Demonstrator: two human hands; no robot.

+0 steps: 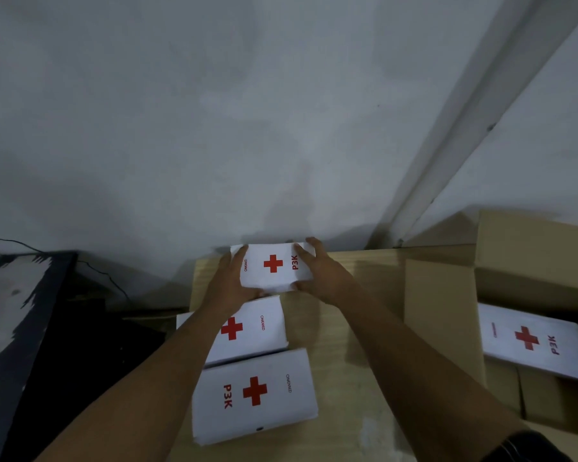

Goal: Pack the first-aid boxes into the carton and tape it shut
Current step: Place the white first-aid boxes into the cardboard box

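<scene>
Hands first: left hand (229, 281) and right hand (321, 273) clamp the far white first-aid box with the red cross (274, 268) between them, fingers curled over its edges, at twelve o'clock on the pale wooden table (347, 328). Two more white boxes (252, 391) wait at six o'clock. Brown cardboard carton (447, 311) at three o'clock, flaps open, holds one box (533, 340). Early going, I'd judge: packing barely begun, taping untouched.

far box (274, 268): white, red cross, red "P3K" | box at 6 o'clock (252, 395): same white and red | carton (444, 315) at 3 o'clock: plain brown | table (341, 331): pale wood grain | wall (247, 111): grey
</scene>
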